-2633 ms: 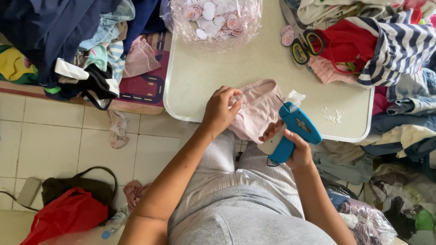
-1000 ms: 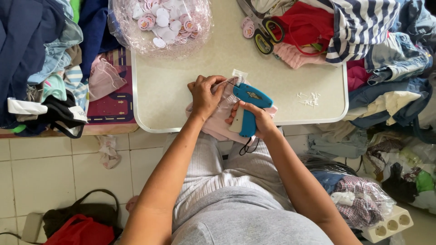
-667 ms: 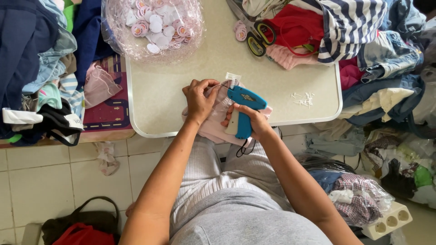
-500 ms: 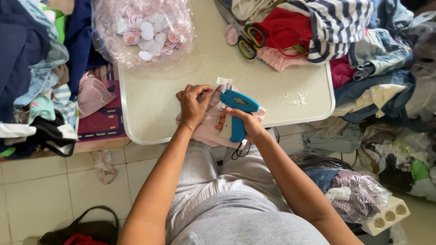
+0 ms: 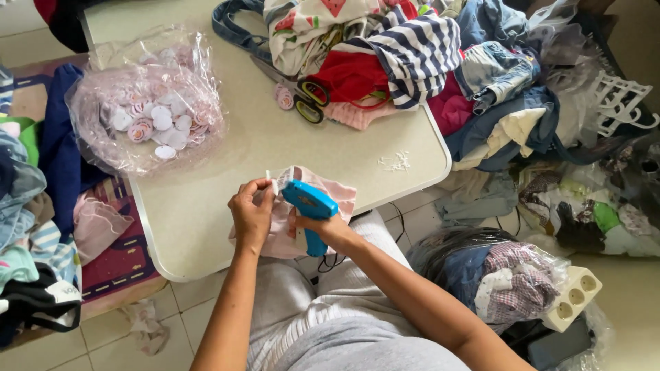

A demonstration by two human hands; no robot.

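Observation:
My left hand (image 5: pixel 251 214) pinches the top edge of a small pink garment (image 5: pixel 337 199) that lies over the near edge of a pale table (image 5: pixel 206 199). My right hand (image 5: pixel 330 231) grips a blue tagging gun (image 5: pixel 309 203) by its handle. The gun's tip is pressed against the garment right beside my left fingers. A strip of white plastic fasteners sticks up from the gun's front.
A clear plastic bag of round pink and white tags (image 5: pixel 148 113) lies at the table's left. Scissors with yellow and black handles (image 5: pixel 306 99) and a heap of clothes (image 5: pixel 385 48) crowd the far right. Loose white fasteners (image 5: pixel 395 163) are scattered near the edge. Clothes piles surround the table.
The gun has moved from beside the garment onto it, and both hands stay pressed together there. The view has swung, so the table now sits higher and turned.

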